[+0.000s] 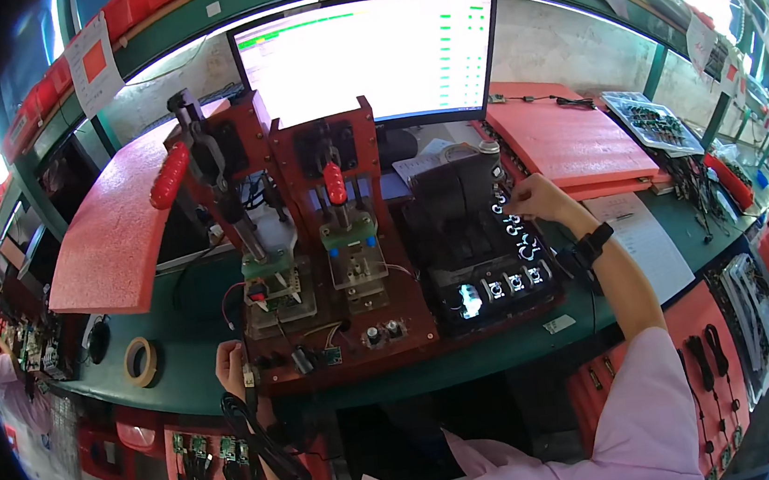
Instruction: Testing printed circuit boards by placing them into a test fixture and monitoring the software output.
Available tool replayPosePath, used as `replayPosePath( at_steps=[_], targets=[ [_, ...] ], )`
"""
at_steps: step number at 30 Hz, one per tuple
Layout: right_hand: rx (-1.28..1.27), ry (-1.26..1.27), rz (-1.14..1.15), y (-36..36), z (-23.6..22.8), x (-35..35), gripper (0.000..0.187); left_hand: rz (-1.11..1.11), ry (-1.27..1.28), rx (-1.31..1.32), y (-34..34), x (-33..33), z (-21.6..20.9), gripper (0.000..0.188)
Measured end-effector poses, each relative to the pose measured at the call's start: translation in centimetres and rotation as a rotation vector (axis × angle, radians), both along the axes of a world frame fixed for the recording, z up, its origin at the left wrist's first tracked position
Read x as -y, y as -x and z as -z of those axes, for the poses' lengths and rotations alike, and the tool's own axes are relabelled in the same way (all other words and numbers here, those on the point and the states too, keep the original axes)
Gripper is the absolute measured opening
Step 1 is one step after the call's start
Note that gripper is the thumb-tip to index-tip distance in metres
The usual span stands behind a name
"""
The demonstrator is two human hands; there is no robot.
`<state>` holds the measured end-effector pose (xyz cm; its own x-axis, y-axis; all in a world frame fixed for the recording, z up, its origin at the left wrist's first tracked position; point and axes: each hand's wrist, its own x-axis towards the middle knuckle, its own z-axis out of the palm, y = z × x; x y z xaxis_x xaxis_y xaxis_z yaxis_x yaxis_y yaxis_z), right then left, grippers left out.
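Note:
My left hand [229,367] is closed at the front left corner of the red test fixture [366,336], beside a cable's metal plug [249,376]. From there the black coiled cable [271,449] hangs down over my left forearm. My right hand [535,201] reaches to the right edge of a black control box [467,222], its fingertips pinched together next to a row of white-lit round controls [515,231]. What lies between those fingertips is hidden. A small lit screen [471,300] and several lit square buttons [516,282] show on the box's front.
Two toggle clamps with red handles [170,176] [334,183] rise from the fixture. Behind stands a bright monitor [366,64]. Pink foam sheets [571,141] lie right, near a tray of circuit boards [653,123]. A tape roll [141,362] lies left; boards with cables [206,456] lie below.

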<state>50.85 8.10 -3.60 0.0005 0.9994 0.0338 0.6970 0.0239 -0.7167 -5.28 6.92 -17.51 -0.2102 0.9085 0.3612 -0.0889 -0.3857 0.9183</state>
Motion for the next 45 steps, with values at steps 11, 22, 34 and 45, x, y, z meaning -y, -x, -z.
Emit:
replayPosePath(
  at_steps=[11,22,34,45],
  targets=[
    [-0.138,0.009,-0.092,-0.6,-0.4,-1.6,0.011,-0.019,0.041,0.044,-1.3,0.4,-1.4,0.007],
    [-0.010,0.083,0.000,0.9,-2.9,-2.3,0.017,-0.017,0.004,-0.032,-0.4,0.2,-0.3,0.009],
    [0.875,-0.634,-0.104,12.7,-4.1,-2.3,0.042,-0.031,-0.012,-0.172,-1.2,1.1,-2.1,0.016],
    [1.170,-0.625,-0.001,16.1,-3.6,5.7,0.064,-0.008,0.053,-0.081,-1.8,2.2,-3.1,0.016]
  ],
)
